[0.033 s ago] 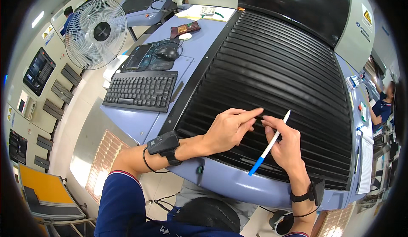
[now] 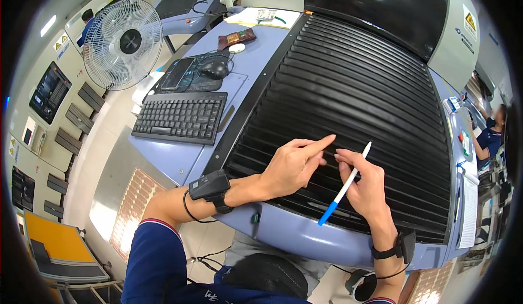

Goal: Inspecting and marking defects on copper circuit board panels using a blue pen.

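Note:
My left hand (image 2: 292, 166) hovers over the black ribbed cover (image 2: 348, 69), its index finger stretched toward the right hand and the other fingers loosely curled. Nothing shows in its grasp. Just to the right, my right hand (image 2: 366, 187) is closed on a slim white pen (image 2: 348, 182) with a blue end (image 2: 328, 213). The pen slants, its narrow white tip pointing up and away and the blue end down toward me. A small gap separates the fingertips of the two hands. The undersides of both hands are hidden.
Left of the cover lie a black keyboard (image 2: 180, 116), a mouse (image 2: 214, 69), a phone (image 2: 178, 73) and a brown packet (image 2: 236, 39). A standing fan (image 2: 123, 43) is at the far left. Papers (image 2: 467, 211) lie along the right edge. Another person (image 2: 492, 136) is farther right.
My left index finger has shifted very slightly up and to the left. The right hand and the pen look almost unmoved.

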A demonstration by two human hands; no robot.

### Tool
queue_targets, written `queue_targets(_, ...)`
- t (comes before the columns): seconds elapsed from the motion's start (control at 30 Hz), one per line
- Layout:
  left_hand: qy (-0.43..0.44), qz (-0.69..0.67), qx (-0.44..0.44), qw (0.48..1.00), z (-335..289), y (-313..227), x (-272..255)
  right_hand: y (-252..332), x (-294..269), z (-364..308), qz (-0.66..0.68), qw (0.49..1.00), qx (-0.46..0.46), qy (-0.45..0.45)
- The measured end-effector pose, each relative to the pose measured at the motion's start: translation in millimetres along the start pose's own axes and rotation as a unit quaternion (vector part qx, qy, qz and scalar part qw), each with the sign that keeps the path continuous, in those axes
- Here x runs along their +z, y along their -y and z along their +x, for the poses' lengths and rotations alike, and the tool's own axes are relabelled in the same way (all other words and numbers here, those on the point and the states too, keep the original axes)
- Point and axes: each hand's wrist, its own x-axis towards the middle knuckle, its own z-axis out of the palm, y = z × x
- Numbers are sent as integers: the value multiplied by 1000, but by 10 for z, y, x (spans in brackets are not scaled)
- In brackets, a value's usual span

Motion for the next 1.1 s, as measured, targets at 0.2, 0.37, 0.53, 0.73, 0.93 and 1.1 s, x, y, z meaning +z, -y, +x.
queue_targets(0.2, 59, 7, -26, 998, -19, 19, -79, -47, 13, -25, -16, 1000, -1, 22)
queue_targets(0.37, -22, -19, 14, 999, -50, 54, -63, -54, 35, -14, -7, 1000, -18, 6)
queue_targets(0.53, -18, -15, -18, 1000, -61, 43, -65, -56, 28, -14, 6, 1000, -10, -3)
queue_targets(0.73, 234, -197, 24, 952, -29, -204, -49, 9, 84, 22, 335, 928, 161, -19)
queue_targets(0.93, 336, 1, 150, 930, 29, -589, 433, 129, 150, -123, 559, 790, 226, 117)
queue_targets(1.1, 275, -24, 133, 952, 239, -823, 639, 68, 398, -201, 469, 858, -123, -168)
